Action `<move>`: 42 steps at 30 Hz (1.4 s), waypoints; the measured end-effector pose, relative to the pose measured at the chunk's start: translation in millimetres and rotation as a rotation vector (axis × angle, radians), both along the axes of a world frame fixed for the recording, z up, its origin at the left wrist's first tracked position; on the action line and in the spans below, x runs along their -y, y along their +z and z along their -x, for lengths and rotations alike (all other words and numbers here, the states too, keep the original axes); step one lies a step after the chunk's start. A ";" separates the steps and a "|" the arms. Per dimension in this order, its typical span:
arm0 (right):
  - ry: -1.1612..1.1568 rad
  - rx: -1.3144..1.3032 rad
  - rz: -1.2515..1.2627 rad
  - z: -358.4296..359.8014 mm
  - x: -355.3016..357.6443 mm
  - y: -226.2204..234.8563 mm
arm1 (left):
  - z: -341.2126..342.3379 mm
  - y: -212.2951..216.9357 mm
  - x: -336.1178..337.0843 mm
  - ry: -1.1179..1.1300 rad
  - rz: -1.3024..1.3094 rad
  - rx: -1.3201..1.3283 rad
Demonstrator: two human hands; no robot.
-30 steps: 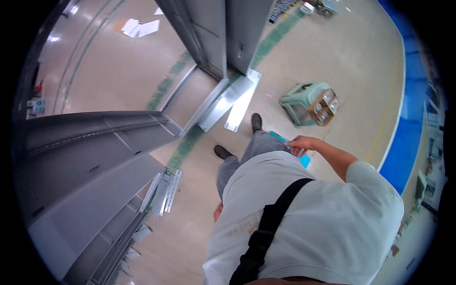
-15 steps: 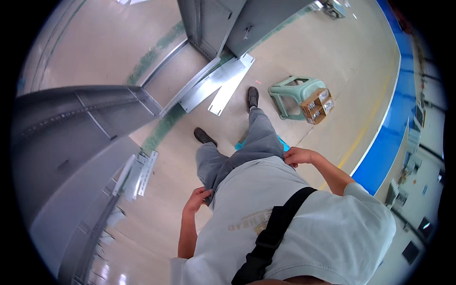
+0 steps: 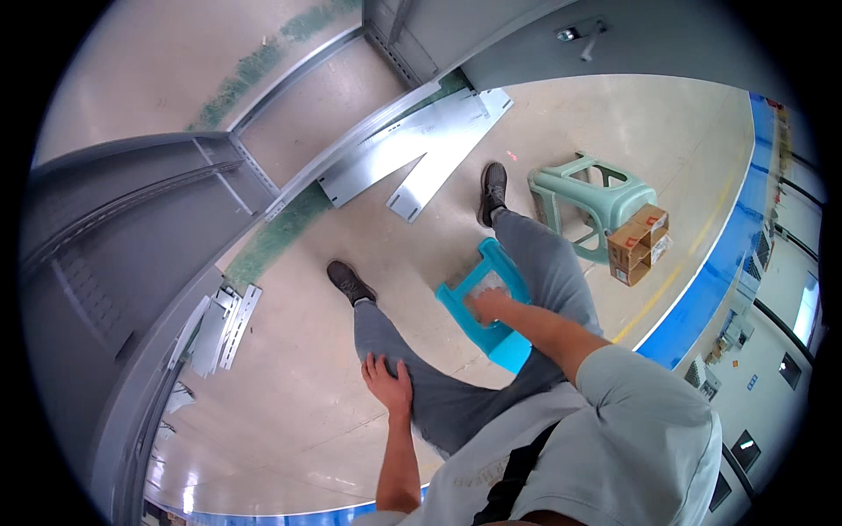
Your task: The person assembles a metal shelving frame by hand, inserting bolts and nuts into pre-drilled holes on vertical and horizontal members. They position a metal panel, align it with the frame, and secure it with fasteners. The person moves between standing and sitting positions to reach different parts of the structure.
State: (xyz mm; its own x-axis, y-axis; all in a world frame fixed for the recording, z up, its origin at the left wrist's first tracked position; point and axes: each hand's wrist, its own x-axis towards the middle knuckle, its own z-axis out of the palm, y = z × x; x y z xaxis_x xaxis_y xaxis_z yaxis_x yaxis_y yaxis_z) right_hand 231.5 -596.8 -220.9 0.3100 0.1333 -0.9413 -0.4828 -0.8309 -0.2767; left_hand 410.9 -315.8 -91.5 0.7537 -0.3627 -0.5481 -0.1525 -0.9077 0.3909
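"Spot the blue stool (image 3: 509,349)?"

"On the floor (image 3: 307,430), just left of the green stool (image 3: 614,206)."

"And with the right hand (image 3: 489,305)?"

"Down at the blue stool; too blurred to tell whether clamped or merely touching."

"With the left hand (image 3: 386,383)?"

"Farther left of the green stool, resting spread, fingers apart, on the grey trouser leg (image 3: 438,390). Also left of the green stool: metal strips (image 3: 449,158)."

Pale green stool (image 3: 630,203) on the floor (image 3: 303,416); divided cardboard box (image 3: 626,254) at its edge, on or against it, can't tell from here. Grey metal cabinet (image 3: 114,254), two overlapping silver plates (image 3: 377,167) alongside. Metal strips (image 3: 210,331), left. Green painted band (image 3: 279,230). Blue floor stripe (image 3: 674,337), right.
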 end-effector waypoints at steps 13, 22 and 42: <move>0.462 -0.455 -0.139 98.2 -47.2 -71.9 | -11.8 -10.2 -12.7 0.022 -0.045 -0.018; 0.404 -0.303 -0.327 -24.2 -63.0 -56.4 | -30.4 -11.9 -12.4 -0.018 -0.056 0.019; 0.115 0.018 -0.406 -127.6 -39.4 -80.4 | -176.2 -77.2 56.9 -0.196 0.043 0.385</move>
State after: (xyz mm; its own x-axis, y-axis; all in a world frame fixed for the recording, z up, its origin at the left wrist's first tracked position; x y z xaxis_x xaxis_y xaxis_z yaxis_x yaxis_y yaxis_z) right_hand 359.1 -557.3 -301.3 0.2876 0.5267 -0.7999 -0.3855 -0.7009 -0.6001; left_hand 587.1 -372.7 -168.8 0.8150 -0.5352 -0.2219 -0.4620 -0.8315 0.3086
